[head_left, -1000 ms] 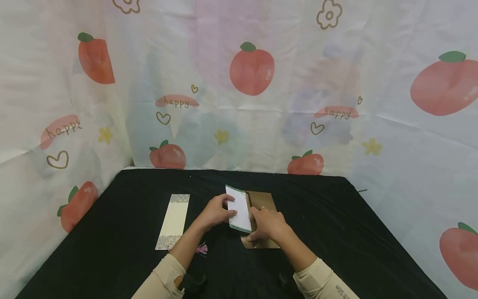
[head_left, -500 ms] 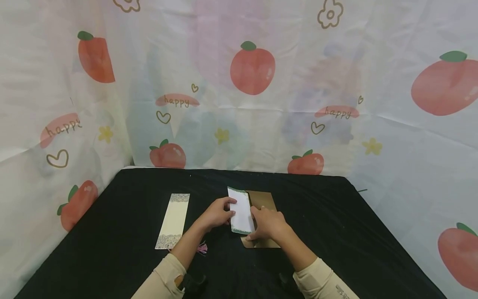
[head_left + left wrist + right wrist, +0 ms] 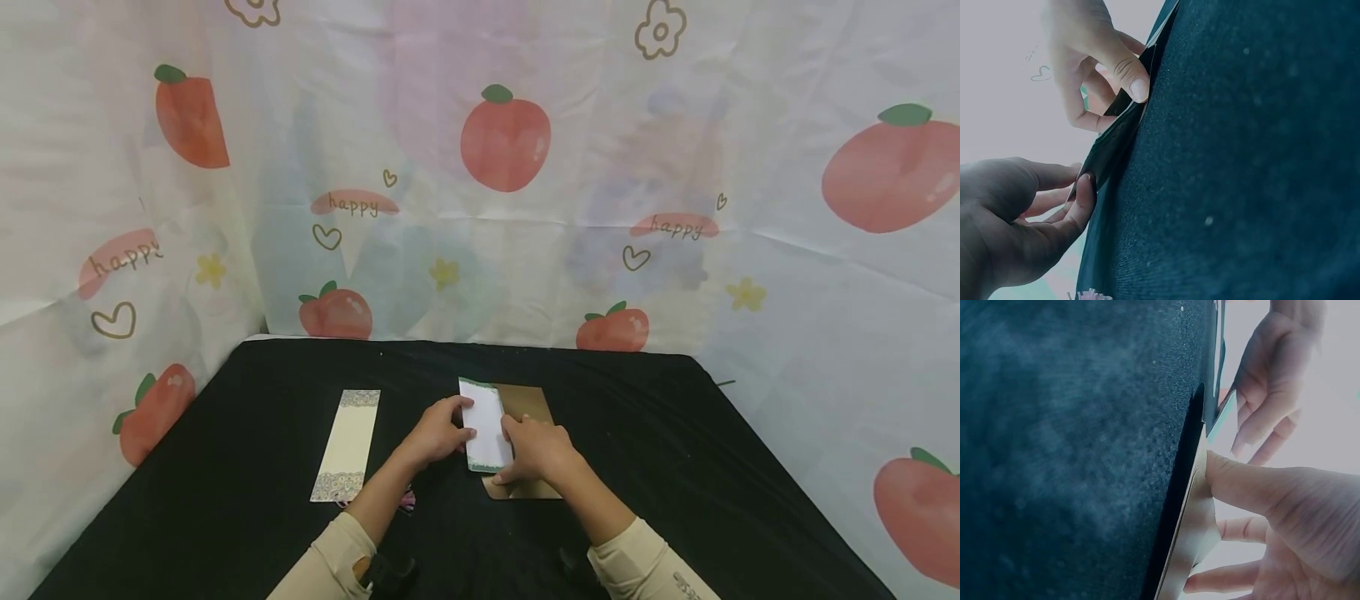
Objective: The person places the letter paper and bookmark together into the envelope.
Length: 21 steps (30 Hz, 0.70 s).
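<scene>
White card (image 3: 486, 429) lies at 3 o'clock from the left hand (image 3: 437, 429) and at 10 o'clock from the right hand (image 3: 538, 450), between the two over the bench (image 3: 652, 450). Beneath the right hand is a brown card (image 3: 528, 402), showing at its 12 and 6 o'clock. Forearms reach in from 7 and 5 o'clock. The left thumb and fingers pinch the white card's left edge; the right thumb and fingers grip the brown card, meeting the white one's right edge. Narrow and upright in outline, the white card has green trim at both short ends and tilts off the black cloth (image 3: 255, 500). A cream bookmark (image 3: 348, 442) rests at 9 o'clock from the left hand.
</scene>
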Each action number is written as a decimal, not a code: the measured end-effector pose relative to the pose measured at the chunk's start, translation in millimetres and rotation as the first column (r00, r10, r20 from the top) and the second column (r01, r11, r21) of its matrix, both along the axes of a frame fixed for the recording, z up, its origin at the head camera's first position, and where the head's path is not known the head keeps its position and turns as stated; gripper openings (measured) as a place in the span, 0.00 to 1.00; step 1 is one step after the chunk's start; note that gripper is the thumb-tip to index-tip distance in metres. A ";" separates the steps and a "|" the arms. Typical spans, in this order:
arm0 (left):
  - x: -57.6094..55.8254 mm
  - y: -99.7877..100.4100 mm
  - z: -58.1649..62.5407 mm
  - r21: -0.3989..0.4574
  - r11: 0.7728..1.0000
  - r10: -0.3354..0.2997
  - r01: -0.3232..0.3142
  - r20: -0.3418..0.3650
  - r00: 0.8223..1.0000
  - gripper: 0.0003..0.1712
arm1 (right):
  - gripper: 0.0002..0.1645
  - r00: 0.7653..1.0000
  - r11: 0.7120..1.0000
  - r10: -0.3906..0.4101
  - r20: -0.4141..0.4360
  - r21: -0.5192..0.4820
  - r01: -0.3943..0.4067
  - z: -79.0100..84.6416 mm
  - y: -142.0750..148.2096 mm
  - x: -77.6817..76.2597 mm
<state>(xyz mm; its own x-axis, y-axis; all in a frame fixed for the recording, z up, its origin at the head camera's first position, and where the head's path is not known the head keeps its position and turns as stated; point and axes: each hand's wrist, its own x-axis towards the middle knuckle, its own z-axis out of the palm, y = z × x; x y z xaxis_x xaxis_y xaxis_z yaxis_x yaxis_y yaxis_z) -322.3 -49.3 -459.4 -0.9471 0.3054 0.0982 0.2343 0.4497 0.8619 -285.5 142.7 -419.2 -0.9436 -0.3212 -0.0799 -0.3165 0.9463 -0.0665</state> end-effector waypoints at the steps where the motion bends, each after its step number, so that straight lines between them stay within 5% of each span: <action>1: 0.1 0.3 0.0 0.016 1.000 0.002 -0.002 0.001 1.000 0.27 | 0.36 1.000 1.000 -0.001 0.000 0.000 0.001 0.1 0.1 0.2; 21: 1.1 3.4 -3.3 0.092 0.995 -0.031 0.026 0.053 0.998 0.32 | 0.37 1.000 1.000 -0.009 0.010 0.006 0.009 0.7 0.6 -0.2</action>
